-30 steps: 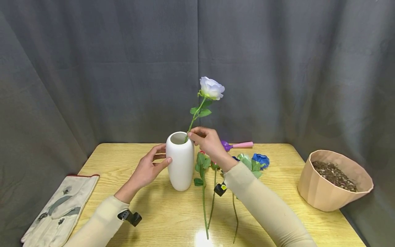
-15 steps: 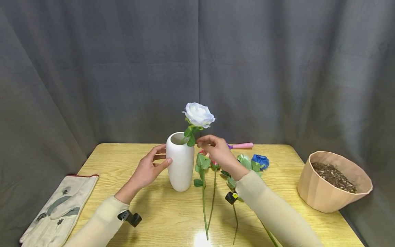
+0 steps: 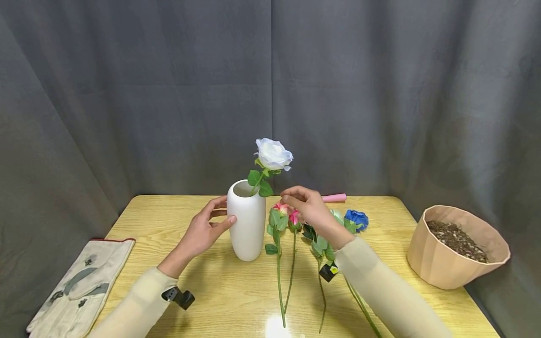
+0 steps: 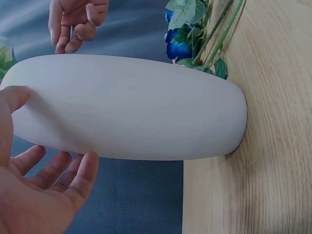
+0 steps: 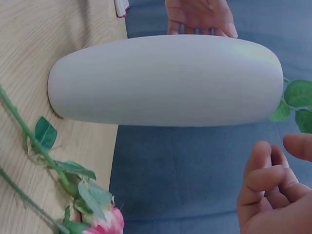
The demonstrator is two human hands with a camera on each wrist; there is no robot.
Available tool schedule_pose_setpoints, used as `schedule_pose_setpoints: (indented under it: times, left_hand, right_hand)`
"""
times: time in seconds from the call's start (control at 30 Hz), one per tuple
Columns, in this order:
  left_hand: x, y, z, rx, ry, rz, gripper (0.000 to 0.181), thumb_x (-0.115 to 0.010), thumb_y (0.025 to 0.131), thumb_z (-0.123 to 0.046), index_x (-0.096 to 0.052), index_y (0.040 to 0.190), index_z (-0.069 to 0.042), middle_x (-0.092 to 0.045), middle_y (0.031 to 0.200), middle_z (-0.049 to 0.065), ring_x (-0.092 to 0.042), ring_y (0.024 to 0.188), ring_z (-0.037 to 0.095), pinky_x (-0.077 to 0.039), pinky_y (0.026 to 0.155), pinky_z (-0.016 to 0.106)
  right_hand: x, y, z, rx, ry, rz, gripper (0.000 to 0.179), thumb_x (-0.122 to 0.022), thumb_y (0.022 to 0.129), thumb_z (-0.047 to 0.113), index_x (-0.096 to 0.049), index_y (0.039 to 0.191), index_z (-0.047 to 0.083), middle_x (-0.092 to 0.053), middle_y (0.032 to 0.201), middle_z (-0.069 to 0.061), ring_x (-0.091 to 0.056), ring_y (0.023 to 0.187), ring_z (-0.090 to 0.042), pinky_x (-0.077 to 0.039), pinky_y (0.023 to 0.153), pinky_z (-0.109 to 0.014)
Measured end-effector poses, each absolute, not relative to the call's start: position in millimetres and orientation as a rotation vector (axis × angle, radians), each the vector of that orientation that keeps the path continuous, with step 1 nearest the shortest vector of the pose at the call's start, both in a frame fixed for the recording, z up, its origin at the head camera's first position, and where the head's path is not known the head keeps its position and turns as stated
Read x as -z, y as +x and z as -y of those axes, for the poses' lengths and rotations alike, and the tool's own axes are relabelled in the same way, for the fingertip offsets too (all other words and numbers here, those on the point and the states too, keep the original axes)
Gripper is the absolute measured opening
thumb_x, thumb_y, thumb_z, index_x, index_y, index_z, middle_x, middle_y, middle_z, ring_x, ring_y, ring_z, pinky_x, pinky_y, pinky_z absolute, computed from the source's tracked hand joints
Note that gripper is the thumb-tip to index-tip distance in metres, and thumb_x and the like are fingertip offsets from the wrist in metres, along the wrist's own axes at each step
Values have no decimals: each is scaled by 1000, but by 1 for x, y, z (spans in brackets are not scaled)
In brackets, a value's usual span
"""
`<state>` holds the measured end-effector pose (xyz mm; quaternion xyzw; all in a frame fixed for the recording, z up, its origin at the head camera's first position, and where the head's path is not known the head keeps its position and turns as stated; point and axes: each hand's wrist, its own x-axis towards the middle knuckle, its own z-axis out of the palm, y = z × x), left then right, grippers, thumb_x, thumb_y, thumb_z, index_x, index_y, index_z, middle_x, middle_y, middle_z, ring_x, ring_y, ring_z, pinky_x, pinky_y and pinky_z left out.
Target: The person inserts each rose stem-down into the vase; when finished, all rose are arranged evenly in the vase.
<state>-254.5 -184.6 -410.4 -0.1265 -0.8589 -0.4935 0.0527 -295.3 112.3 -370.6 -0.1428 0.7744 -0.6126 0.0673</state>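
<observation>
Steady the white vase (image 3: 247, 230), upright on the tabletop (image 3: 211, 300), with the left grip (image 3: 205, 228) holding its side. Guide the right grip (image 3: 310, 206), loose and empty, clear of the white rose (image 3: 274, 155) leaning in the vase, to avoid jostling.

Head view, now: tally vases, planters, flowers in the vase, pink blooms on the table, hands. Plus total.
Vase: 1
Planter: 1
White flower in vase: 1
Pink blooms visible: 2
Hands, left hand and right hand: 2
Total: 7
</observation>
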Motion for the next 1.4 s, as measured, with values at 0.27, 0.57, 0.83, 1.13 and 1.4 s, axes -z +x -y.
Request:
schedule_pose_setpoints:
  times: [0.27, 0.57, 0.83, 1.13, 1.4]
  left_hand:
    - [410, -254, 185, 1515, -395, 2601, 67, -66, 94, -47, -39, 150, -21, -50, 145, 10, -54, 131, 34, -50, 104, 54]
    - [410, -255, 185, 1511, -395, 2606, 68, -66, 94, -48, -38, 150, -22, -50, 146, 10, -54, 132, 34, -50, 104, 54]
    - [411, -256, 185, 1543, -424, 2587, 68, -68, 94, -44, -38, 151, -21, -51, 145, 11, -54, 132, 32, -49, 105, 53]
    - [407, -257, 185, 1620, -453, 2591, 72, -70, 93, -41, -35, 153, -21, -46, 150, 11, -48, 138, 33, -41, 114, 54]
    - [407, -261, 187, 1753, -542, 2561, 73, -68, 95, -35, -29, 155, -21, -40, 155, 13, -42, 143, 38, -34, 118, 58]
  right_hand:
    - [368, -290, -131, 1853, -382, -2292, 27, -60, 101, 30, -65, 120, 11, -66, 96, 3, -54, 75, -13, -38, 53, -24]
    - [371, -288, -148, 1854, -346, -2289, 28, -55, 103, 31, -62, 121, 9, -65, 108, -5, -56, 77, -15, -39, 56, -23]
    - [380, -286, -161, 1807, -332, -2326, 31, -55, 103, 31, -60, 124, 9, -64, 112, -6, -59, 82, -16, -42, 57, -22]
    - [386, -280, -177, 1758, -334, -2351, 36, -55, 103, 32, -59, 128, 7, -64, 116, -13, -60, 83, -18, -45, 57, -24]
    - [391, -277, -190, 1742, -333, -2332, 41, -54, 104, 32, -55, 136, 5, -65, 115, -10, -60, 85, -17, -44, 58, -26]
